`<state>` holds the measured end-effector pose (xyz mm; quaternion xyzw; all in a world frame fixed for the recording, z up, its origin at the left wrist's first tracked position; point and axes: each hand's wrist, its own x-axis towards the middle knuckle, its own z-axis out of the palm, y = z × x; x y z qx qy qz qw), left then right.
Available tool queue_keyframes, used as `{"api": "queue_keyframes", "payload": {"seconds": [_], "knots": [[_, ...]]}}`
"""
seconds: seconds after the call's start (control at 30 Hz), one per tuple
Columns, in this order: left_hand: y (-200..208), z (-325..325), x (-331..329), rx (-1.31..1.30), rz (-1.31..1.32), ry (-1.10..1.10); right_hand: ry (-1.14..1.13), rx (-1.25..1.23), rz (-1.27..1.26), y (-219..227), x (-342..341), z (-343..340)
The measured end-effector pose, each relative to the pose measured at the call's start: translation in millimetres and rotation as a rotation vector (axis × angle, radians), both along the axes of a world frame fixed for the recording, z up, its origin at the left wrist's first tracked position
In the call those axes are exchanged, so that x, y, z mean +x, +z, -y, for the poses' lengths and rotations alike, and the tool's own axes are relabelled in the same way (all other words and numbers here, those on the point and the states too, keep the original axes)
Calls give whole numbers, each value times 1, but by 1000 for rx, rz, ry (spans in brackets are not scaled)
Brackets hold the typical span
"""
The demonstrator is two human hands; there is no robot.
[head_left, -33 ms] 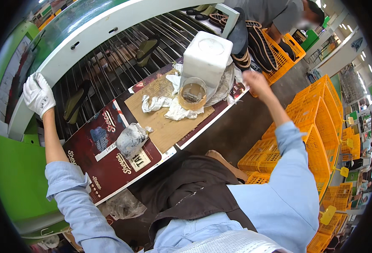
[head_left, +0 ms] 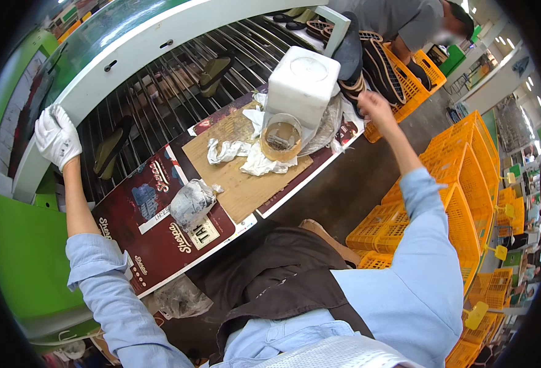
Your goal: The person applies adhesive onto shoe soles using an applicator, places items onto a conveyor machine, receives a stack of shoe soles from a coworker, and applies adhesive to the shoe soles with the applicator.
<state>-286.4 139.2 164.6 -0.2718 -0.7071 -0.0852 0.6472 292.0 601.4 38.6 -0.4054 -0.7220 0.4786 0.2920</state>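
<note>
My left hand (head_left: 56, 138), in a white glove, lies flat against the white frame (head_left: 135, 58) of a green machine, beside a wire rod conveyor (head_left: 160, 98) carrying dark shoe soles (head_left: 112, 149). My bare right hand (head_left: 374, 105) is stretched out to a stack of dark shoe parts (head_left: 368, 61) at the bench's far end. Its fingers are curled, and I cannot tell whether they hold anything. Between my arms a white square container (head_left: 304, 80) stands behind a clear cup (head_left: 281, 138) of brownish liquid.
A cardboard sheet (head_left: 246, 184) with crumpled white cloths (head_left: 240, 153) and a crumpled plastic bag (head_left: 190, 202) lie on a dark red printed board (head_left: 154, 239). Stacked orange crates (head_left: 460, 208) fill the right side. Another person (head_left: 411, 18) bends over at the top right.
</note>
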Motion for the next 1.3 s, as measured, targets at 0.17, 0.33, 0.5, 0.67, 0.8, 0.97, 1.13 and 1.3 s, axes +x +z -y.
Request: {"api": "queue_keyframes", "payload": {"seconds": [0.17, 0.33, 0.5, 0.67, 0.8, 0.97, 1.13, 1.3], "knots": [[5, -8, 24, 29, 75, 4, -304, 311, 196, 19, -50, -105], [1, -11, 24, 69, 49, 20, -275, 252, 110, 7, -61, -144], [-5, -2, 19, 83, 74, 11, -296, 68, 199, 2, -81, -133], [-4, -8, 14, 67, 34, 9, -478, 208, 410, 0, -89, -148], [-4, -15, 11, 45, 26, 26, -551, 123, 318, -7, -85, -175], [-4, -9, 15, 29, -33, 37, -506, -42, 178, 17, -98, -131], [-2, -14, 18, 33, -39, 22, -443, -165, 208, 18, -85, -146], [-4, -12, 17, 28, -22, 29, -422, -119, 221, 17, -87, -142]]}}
